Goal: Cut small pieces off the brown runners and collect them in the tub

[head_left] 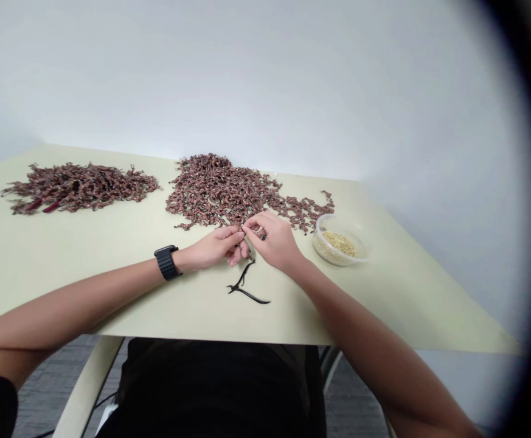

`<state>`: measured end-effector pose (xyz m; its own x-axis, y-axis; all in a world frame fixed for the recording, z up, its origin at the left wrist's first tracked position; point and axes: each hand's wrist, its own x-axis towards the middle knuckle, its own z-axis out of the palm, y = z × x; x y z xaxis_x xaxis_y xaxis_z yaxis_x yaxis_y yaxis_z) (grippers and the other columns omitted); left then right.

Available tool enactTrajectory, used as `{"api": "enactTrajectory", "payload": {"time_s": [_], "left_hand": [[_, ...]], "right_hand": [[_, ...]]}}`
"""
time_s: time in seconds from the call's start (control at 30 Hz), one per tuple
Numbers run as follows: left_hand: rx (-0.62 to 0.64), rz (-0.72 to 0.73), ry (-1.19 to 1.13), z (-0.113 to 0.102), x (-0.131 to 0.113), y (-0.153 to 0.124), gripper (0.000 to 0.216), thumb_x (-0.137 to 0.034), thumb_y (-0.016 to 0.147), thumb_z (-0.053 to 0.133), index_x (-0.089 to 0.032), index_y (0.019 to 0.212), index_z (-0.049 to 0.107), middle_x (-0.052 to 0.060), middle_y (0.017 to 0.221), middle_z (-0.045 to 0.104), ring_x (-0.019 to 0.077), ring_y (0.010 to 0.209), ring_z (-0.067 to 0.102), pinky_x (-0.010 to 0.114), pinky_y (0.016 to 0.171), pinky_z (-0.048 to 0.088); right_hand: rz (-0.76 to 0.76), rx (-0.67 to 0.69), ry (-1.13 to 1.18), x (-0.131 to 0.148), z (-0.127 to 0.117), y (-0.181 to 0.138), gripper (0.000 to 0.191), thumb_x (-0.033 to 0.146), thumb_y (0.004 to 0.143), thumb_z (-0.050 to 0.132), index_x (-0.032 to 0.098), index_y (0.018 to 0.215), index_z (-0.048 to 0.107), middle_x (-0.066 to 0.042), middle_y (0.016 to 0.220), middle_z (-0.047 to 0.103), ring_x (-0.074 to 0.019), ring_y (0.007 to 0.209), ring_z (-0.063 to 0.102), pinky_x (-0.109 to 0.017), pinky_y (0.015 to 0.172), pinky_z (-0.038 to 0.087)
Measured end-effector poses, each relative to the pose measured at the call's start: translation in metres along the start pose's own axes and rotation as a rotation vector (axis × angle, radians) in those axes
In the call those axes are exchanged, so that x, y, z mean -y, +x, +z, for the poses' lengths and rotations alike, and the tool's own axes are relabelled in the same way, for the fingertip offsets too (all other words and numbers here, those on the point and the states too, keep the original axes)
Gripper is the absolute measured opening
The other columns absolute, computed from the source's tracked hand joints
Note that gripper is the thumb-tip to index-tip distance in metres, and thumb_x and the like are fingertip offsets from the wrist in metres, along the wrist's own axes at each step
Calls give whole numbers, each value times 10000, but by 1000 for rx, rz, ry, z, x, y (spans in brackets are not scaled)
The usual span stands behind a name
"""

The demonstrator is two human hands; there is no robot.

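My left hand (222, 244) and my right hand (272, 237) meet fingertip to fingertip over the table, just in front of the middle pile. Between their pinched fingers a small reddish-brown piece (241, 229) shows, mostly covered; its exact kind cannot be made out. Right below the hands, black cuticle nippers (240, 287) lie with their handles spread. Behind my fingers spreads the middle pile (219, 188) of small, twisted reddish-brown pieces, trailing off to the right. A clear plastic bowl (360, 260) with small golden bits (340, 243) stands to the right of my right hand.
A second heap (87, 185) of strung-looking reddish-brown pieces lies at the left, with two dark red strips (52, 207) at its front. The pale table (165, 316) meets a white wall (247, 79) behind. A black watch (167, 263) is on my left wrist.
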<state>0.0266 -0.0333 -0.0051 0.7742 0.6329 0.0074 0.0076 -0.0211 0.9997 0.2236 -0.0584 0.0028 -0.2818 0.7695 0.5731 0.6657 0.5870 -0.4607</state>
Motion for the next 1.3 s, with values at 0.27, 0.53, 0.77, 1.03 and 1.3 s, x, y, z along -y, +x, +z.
{"api": "enactTrajectory", "payload": {"time_s": [0.27,0.53,0.77,1.03,1.3], "left_hand": [[18,21,92,-3,4,1,457,-553,1042,407,-143,901,552,13,715,594,87,553,535,233,562,418],[-61,54,395,-5,3,-4,417,-517,1061,356,-183,865,510,-18,610,551,107,517,490,239,563,415],[-152,208,678,-8,6,-3,314,-420,1048,427,-188,868,538,23,710,593,139,595,496,269,600,376],[-5,12,358,-6,0,-7,426,-545,1046,381,-180,887,533,-11,634,554,95,489,469,226,501,388],[105,-12,137,-6,-4,-4,364,-533,1041,419,-182,974,488,-23,645,569,79,467,450,225,503,378]], "right_hand": [[-47,21,-51,2,-1,-1,114,191,956,555,201,889,647,-75,897,673,-221,890,575,-359,841,466],[25,3,-40,9,4,-2,119,200,938,576,187,865,668,-82,875,692,-221,866,615,-368,831,504],[600,162,568,13,1,3,229,385,869,695,159,842,723,-59,817,737,-134,538,642,-255,492,515],[505,204,565,4,-7,4,237,407,853,722,171,873,715,-49,832,722,-137,619,657,-257,564,556],[11,122,169,0,-13,3,125,269,949,581,211,920,688,-58,929,700,-182,848,620,-296,708,501]]}}
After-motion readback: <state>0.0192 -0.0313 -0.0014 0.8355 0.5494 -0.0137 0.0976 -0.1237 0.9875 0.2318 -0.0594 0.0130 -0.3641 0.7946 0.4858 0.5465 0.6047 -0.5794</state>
